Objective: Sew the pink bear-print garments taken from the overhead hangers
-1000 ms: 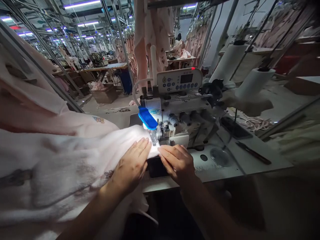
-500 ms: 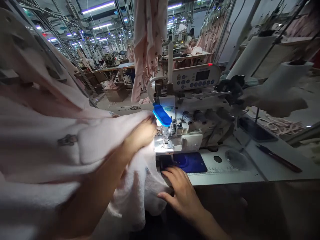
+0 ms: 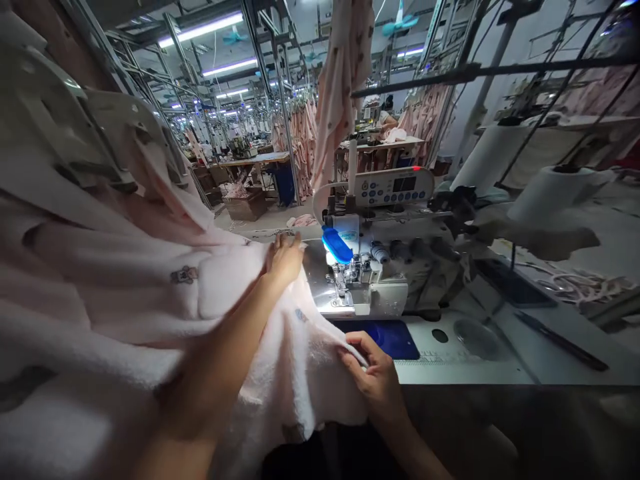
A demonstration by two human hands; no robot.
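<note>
Pale pink fleece fabric [image 3: 320,373] with small bear prints spreads from the left side to the front of a sewing machine [image 3: 390,293]. At its far edge, my left hand [image 3: 287,259] has its fingers closed on the cloth, left of the lit needle area. My right hand [image 3: 375,373] pinches the near edge of the fabric between thumb and fingers, in front of the machine. Between the hands the edge runs slanting, apart from the presser foot [image 3: 341,293]. A blue lamp cover [image 3: 337,245] sits above the foot.
A dark blue plate [image 3: 385,339] lies in the machine table [image 3: 465,370]. To the right are a round clear dish [image 3: 475,338], dark tweezers or snips [image 3: 560,340] and a phone-like dark slab [image 3: 515,283]. Thread cones [image 3: 555,190] stand behind; pink fabric [image 3: 345,87] hangs ahead.
My left hand has drawn the fabric leftward, away from the needle area. My right hand, open before, now pinches the fabric's edge. The view has shifted, too.
</note>
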